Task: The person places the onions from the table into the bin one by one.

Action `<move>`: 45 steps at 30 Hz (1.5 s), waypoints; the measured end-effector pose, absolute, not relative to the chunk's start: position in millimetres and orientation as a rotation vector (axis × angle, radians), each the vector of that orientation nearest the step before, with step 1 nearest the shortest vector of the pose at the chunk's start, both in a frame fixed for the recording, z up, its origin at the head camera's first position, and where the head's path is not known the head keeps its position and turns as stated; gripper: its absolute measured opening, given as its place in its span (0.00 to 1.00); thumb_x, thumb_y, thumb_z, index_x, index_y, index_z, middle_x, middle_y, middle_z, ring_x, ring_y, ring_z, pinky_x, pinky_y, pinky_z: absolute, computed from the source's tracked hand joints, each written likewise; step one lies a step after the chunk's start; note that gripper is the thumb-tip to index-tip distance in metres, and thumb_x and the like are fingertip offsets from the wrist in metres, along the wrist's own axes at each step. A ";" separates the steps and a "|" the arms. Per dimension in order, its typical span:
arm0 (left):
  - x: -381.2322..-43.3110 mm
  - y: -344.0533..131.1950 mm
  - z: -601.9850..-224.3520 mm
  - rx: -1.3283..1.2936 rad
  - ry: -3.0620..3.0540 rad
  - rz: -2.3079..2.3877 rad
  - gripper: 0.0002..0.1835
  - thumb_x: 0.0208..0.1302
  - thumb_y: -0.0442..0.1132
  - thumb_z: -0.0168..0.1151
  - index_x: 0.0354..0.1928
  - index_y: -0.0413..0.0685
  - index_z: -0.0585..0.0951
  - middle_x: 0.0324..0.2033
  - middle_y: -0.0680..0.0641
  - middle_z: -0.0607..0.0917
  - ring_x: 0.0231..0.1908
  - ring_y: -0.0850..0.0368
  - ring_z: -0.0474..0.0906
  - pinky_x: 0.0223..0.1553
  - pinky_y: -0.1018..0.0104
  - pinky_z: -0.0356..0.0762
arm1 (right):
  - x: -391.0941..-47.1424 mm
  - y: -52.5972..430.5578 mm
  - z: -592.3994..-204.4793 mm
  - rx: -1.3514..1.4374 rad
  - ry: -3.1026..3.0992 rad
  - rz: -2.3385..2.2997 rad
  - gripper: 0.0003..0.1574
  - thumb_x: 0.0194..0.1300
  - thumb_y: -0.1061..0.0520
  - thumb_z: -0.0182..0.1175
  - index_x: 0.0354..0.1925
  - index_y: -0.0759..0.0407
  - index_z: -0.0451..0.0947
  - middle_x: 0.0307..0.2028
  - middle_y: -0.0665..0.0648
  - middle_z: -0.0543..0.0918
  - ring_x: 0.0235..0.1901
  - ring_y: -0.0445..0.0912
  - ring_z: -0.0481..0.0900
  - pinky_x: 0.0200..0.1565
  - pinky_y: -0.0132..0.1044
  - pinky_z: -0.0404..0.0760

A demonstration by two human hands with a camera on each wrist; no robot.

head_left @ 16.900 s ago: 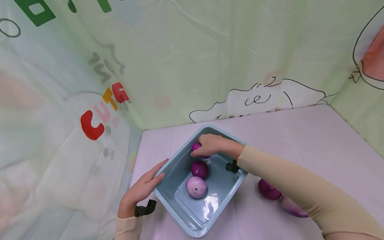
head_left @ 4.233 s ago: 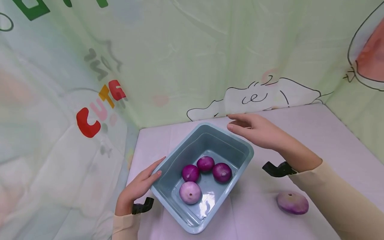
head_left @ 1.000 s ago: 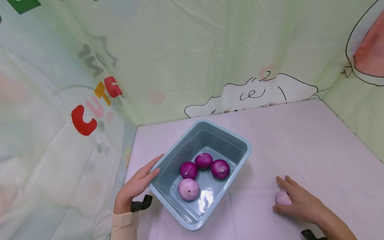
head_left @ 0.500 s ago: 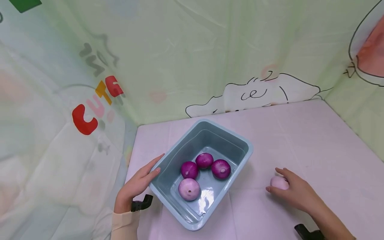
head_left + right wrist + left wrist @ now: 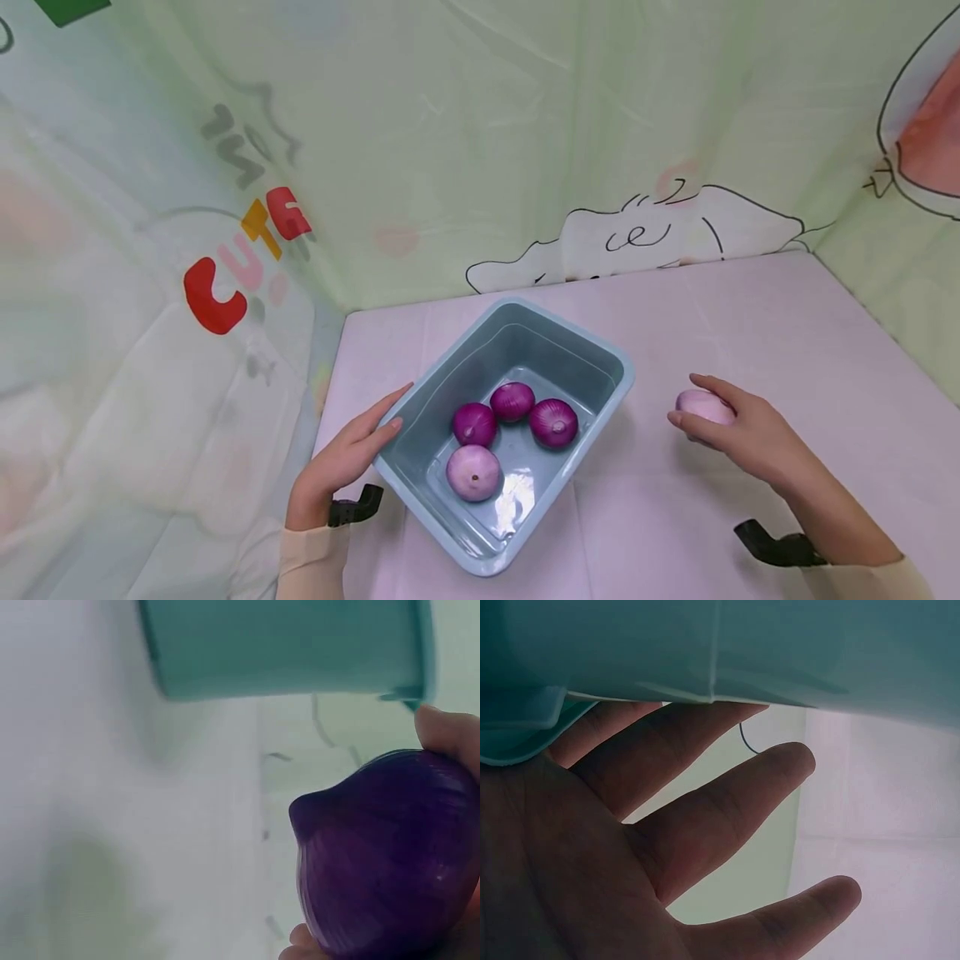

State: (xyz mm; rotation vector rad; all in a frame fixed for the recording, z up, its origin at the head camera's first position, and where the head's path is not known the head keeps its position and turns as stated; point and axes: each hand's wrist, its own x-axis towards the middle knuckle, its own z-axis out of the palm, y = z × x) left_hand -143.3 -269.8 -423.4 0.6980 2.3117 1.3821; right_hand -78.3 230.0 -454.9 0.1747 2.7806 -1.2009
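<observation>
My right hand (image 5: 757,433) grips a pale purple onion (image 5: 705,406) between thumb and fingers, above the table to the right of the bin. In the right wrist view the onion's (image 5: 390,855) darker, pointed side shows. My left hand (image 5: 348,454) rests its thumb and fingers against the left edge of a blue-grey plastic bin (image 5: 570,333). The left wrist view shows its fingers (image 5: 727,817) spread and fairly straight beside the bin wall (image 5: 780,652). Inside the bin lie a pale onion (image 5: 473,473) and three dark purple onions (image 5: 553,422), grouped close together.
A pale pink cloth covers the table (image 5: 675,533). Behind it and to the left hang printed curtains (image 5: 450,150) with cartoon drawings and letters. Each wrist wears a black camera mount (image 5: 780,546).
My right hand has taken hold of the last onion on the table, lifted it and carried it farther back. The left hand stays at the bin's edge. Earlier, more onions entered the bin.
</observation>
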 end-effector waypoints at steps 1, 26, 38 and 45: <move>-143.2 -269.7 -423.3 0.695 2.310 1.383 0.28 0.75 0.36 0.46 0.74 0.48 0.56 0.69 0.47 0.61 0.64 0.49 0.62 0.59 0.43 0.59 | -80.6 229.4 -449.8 0.160 2.788 -1.215 0.54 0.60 0.33 0.61 0.72 0.61 0.56 0.58 0.75 0.67 0.48 0.66 0.70 0.34 0.49 0.78; -143.3 -269.8 -426.6 0.695 2.311 1.371 0.28 0.75 0.38 0.45 0.74 0.48 0.56 0.70 0.48 0.60 0.65 0.50 0.60 0.60 0.44 0.59 | -140.3 113.9 -363.1 -0.353 2.706 -1.424 0.54 0.52 0.32 0.67 0.70 0.50 0.62 0.68 0.57 0.62 0.59 0.54 0.69 0.47 0.51 0.77; -144.8 -271.7 -425.1 0.702 2.328 1.352 0.28 0.76 0.38 0.45 0.74 0.48 0.56 0.70 0.49 0.60 0.65 0.51 0.60 0.60 0.44 0.59 | -166.8 65.1 -357.4 -0.540 2.648 -1.297 0.51 0.50 0.31 0.68 0.66 0.51 0.67 0.52 0.49 0.77 0.46 0.45 0.77 0.44 0.42 0.78; -144.0 -270.8 -423.6 0.661 2.283 1.370 0.27 0.76 0.39 0.44 0.74 0.50 0.55 0.69 0.48 0.61 0.63 0.48 0.63 0.58 0.46 0.63 | -179.6 33.6 -365.1 -0.631 2.510 -1.171 0.45 0.49 0.30 0.67 0.59 0.53 0.73 0.40 0.45 0.80 0.37 0.40 0.79 0.39 0.36 0.78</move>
